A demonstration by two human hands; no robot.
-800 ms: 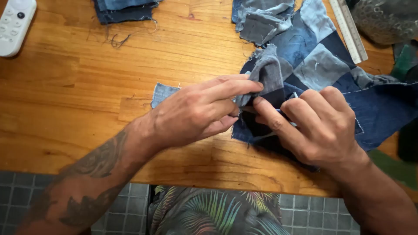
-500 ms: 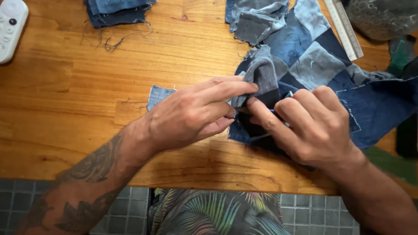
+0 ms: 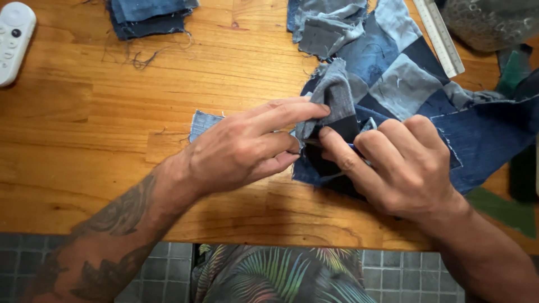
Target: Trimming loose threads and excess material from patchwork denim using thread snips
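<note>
Left hand (image 3: 241,148) pinches grey flap (image 3: 332,92) of denim patchwork (image 3: 393,84), index finger stretched over fold. Right hand (image 3: 401,165) presses dark patch (image 3: 320,163) flat, thumb and index pinched at seam; what sits between them, cannot tell. Patchwork lies right half of table (image 3: 84,129), bunched under both hands. Risks: flap slips, layers misalign since fabric bunched; frayed edges pull loose; loose patch (image 3: 202,122) under left wrist may drag. Ruler (image 3: 443,36), remote (image 3: 14,39), denim stack (image 3: 149,15) well apart.
</note>
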